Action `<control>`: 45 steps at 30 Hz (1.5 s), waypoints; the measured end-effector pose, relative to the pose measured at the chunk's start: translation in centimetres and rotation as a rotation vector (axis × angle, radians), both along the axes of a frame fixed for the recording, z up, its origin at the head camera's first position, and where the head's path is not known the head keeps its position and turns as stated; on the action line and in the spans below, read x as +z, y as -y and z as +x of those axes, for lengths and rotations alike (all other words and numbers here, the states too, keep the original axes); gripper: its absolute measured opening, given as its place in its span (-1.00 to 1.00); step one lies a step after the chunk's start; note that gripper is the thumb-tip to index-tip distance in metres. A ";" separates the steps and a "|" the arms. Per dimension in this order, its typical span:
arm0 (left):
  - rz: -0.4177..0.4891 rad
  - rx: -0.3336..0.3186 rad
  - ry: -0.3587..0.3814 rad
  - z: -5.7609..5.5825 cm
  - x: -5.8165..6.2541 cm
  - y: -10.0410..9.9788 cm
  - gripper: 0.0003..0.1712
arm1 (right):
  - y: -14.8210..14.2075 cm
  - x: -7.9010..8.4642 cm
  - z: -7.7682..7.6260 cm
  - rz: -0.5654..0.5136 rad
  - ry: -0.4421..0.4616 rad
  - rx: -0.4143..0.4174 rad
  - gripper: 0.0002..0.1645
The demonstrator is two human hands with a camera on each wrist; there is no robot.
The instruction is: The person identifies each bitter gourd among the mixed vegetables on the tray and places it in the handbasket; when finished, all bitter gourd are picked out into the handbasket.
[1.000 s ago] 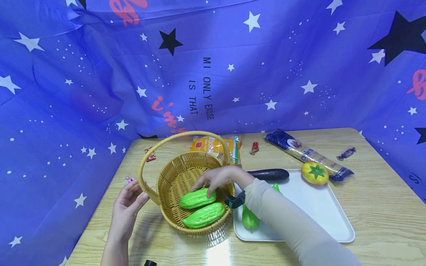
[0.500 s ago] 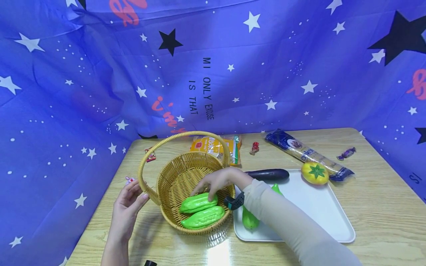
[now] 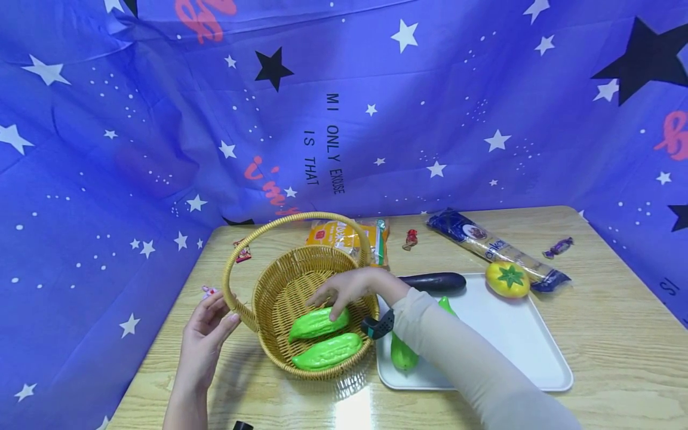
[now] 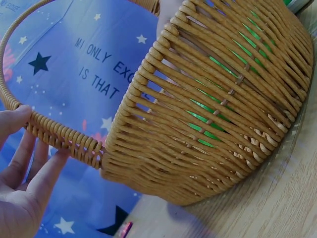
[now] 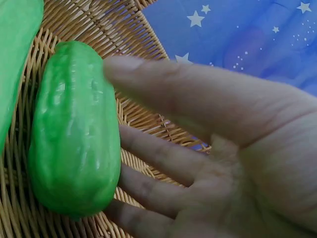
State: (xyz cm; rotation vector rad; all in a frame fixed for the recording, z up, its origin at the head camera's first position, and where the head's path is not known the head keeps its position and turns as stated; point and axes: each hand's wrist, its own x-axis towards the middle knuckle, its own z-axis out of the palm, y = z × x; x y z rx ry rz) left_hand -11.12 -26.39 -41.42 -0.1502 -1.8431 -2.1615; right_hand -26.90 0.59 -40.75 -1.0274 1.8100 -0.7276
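My left hand (image 3: pixel 203 334) pinches the wicker basket's handle (image 3: pixel 240 254) near its left base, fingers and thumb on either side, also plain in the left wrist view. Inside the wicker basket (image 3: pixel 269 286) two bright green toy bitter melons lie side by side: a rear bitter melon (image 3: pixel 317 324) and a front bitter melon (image 3: pixel 329 352). Over the rear one is my right hand (image 3: pixel 349 289), reaching across the basket's right rim. In the right wrist view its fingers are extended beside that melon (image 5: pixel 77 131), thumb at one end; firm contact is unclear.
Right of the basket, a white tray (image 3: pixel 500 334) holds an eggplant (image 3: pixel 438 282), a yellow toy fruit (image 3: pixel 507 279) and a green vegetable (image 3: pixel 403 352) partly under my sleeve. Behind lie an orange packet (image 3: pixel 344 234), a long blue-ended packet (image 3: pixel 484 242) and several wrapped candies (image 3: pixel 411 239).
The rear bitter melon rolled and shifted slightly under my right hand, and now my right fingers have lifted and spread a little from it. My left hand stays on the handle.
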 end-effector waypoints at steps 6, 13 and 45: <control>-0.001 0.000 -0.003 0.0 0.0 -0.1 -0.49 | -0.5 0.8 -0.1 -0.068 -0.005 -0.080 -0.24; -0.002 0.004 0.006 0.0 0.0 -0.1 -0.50 | -1.6 2.6 -0.1 -0.173 -0.021 -0.185 -0.24; -0.003 0.009 0.004 0.1 0.1 -0.2 -0.51 | -8.8 7.7 4.0 -0.364 -0.213 -0.309 -0.22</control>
